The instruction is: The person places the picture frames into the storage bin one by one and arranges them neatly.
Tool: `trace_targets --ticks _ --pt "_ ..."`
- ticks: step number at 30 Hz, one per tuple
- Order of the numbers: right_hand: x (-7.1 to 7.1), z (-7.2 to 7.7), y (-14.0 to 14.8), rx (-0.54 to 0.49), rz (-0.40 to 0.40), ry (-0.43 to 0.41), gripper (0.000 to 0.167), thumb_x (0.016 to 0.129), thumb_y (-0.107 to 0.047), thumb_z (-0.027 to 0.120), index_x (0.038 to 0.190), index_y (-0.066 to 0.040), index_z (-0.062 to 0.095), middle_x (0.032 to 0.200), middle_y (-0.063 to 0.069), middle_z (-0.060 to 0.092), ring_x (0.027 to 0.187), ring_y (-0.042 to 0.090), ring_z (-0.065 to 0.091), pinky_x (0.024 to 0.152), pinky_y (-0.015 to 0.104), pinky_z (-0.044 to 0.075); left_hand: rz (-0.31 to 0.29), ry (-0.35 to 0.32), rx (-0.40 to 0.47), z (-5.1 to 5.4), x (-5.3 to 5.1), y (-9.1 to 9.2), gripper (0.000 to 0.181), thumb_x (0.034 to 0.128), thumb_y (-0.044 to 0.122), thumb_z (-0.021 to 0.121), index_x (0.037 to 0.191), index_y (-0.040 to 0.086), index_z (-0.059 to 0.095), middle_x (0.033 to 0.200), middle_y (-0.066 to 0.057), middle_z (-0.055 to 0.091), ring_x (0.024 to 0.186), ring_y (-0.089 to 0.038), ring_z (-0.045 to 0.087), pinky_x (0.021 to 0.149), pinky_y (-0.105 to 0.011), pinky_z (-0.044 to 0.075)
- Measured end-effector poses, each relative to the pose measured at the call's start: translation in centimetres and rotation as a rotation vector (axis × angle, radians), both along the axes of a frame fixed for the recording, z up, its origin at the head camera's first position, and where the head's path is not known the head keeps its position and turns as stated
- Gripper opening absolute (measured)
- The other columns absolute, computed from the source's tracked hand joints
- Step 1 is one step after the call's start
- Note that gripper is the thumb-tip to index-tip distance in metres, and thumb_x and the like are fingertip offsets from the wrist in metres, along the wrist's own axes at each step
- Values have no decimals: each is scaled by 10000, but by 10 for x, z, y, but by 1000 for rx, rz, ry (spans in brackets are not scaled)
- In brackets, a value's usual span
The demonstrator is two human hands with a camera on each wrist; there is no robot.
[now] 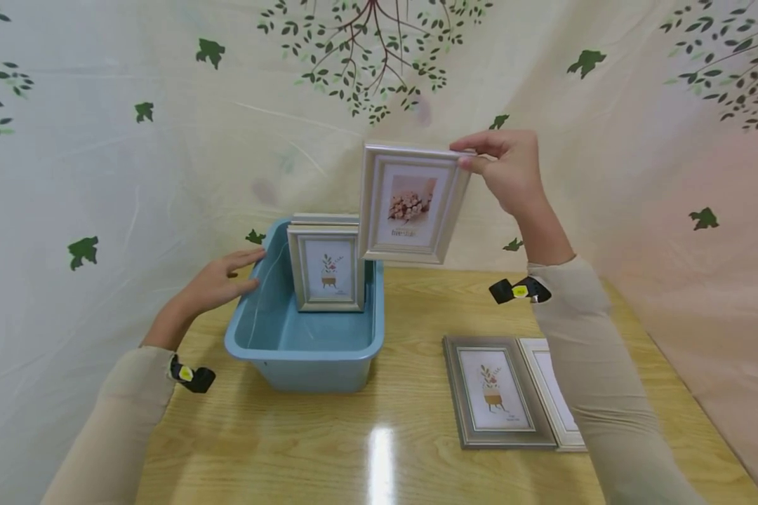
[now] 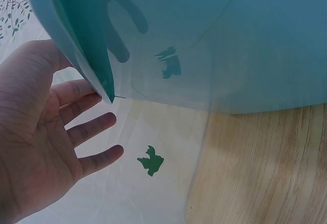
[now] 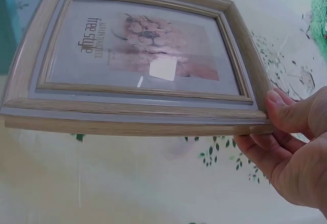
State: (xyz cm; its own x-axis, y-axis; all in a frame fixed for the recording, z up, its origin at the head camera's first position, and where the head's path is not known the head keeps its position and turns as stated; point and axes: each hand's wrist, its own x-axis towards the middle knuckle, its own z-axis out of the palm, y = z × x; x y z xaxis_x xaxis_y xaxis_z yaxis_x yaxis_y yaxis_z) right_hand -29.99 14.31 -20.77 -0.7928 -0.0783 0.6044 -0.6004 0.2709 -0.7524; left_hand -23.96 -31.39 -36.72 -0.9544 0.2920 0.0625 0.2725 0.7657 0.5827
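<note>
My right hand [image 1: 512,172] pinches a picture frame [image 1: 410,203] by its upper right corner, thumb on the front and fingers behind. The frame has a pale champagne border and a flower picture, and hangs above the right rear of a blue plastic basin [image 1: 306,355]. At the basin's left rim, my left hand [image 1: 217,280] rests with fingers mostly extended; in the left wrist view part of it is hidden by the rim. Inside the basin, a frame with a potted-plant picture [image 1: 328,273] leans upright against the back, with more frame edges behind it.
A grey-brown picture frame [image 1: 495,393] lies face up on the wooden table [image 1: 417,414], beside a white-edged frame [image 1: 552,379] partly covered by the right sleeve. Behind the table hangs a pale cloth [image 1: 189,140] printed with leaves and branches.
</note>
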Motion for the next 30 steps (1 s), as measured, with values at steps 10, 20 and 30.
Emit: trace_targets --ticks 10,20,30 --pt "3 -11 -51 -91 91 -22 142 842 109 753 957 42 802 921 54 789 794 57 706 766 186 586 2 -9 2 0 -1 -2 638 1030 212 585 1594 65 327 1661 -243 255 1515 -499 236 1129 -724 319" --pt "0 -63 -102 -9 149 -71 145 875 49 750 1013 43 793 1035 202 770 851 101 701 757 211 573 -4 -1 24 -3 -5 0 633 1022 201 584 1591 70 340 1656 -237 275 1510 -496 251 1130 -716 327" --pt "-13 -94 -102 46 145 -138 162 869 48 757 1028 43 786 1064 215 766 966 242 730 804 246 593 -2 -7 25 -1 -6 -3 643 1020 206 591 1592 67 333 1659 -240 265 1514 -502 241 1131 -730 311"
